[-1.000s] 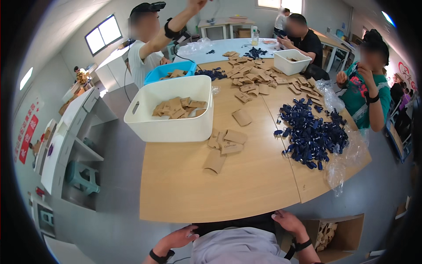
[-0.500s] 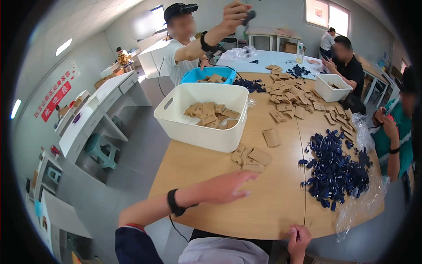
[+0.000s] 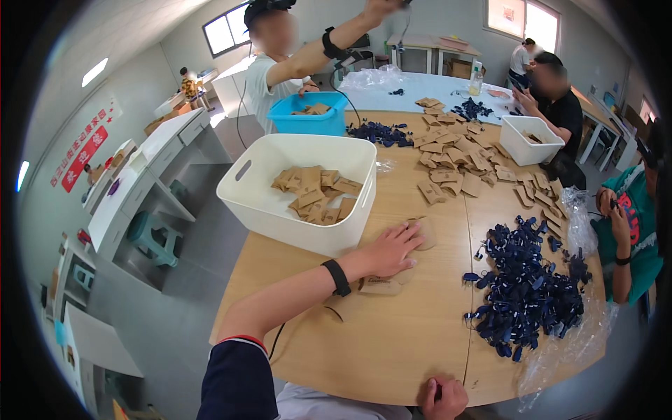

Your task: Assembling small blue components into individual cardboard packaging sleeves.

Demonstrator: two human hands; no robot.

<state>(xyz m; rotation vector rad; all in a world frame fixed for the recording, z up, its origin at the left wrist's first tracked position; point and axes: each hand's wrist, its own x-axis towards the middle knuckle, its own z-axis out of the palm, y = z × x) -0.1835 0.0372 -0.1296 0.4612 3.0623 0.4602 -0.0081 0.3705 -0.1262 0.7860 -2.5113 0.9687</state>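
Observation:
My left hand (image 3: 390, 252) lies palm down, fingers spread, over a few small brown paper packets near the white bin. One packet (image 3: 424, 234) shows past the fingertips, and another packet (image 3: 381, 285) sticks out below the palm. How many lie under the hand is hidden. My right hand (image 3: 445, 400) is curled into a fist at the table's near edge; anything inside it is hidden. Just beyond my left hand stands the white bin (image 3: 280, 218), holding several brown packets (image 3: 315, 192). A large heap of small dark blue parts with light metal bits (image 3: 528, 287) lies at the right.
Many brown packets (image 3: 458, 154) spread over the table's far half. A person across holds up something dark near a blue bin (image 3: 306, 120). Another white bin (image 3: 525, 155) stands far right beside a seated person. Clear plastic wrap (image 3: 567, 353) lies along the right edge.
My left hand has moved forward and come down flat on the packets, covering most of them. My right fist now sits lower and further left in view. The view has shifted slightly.

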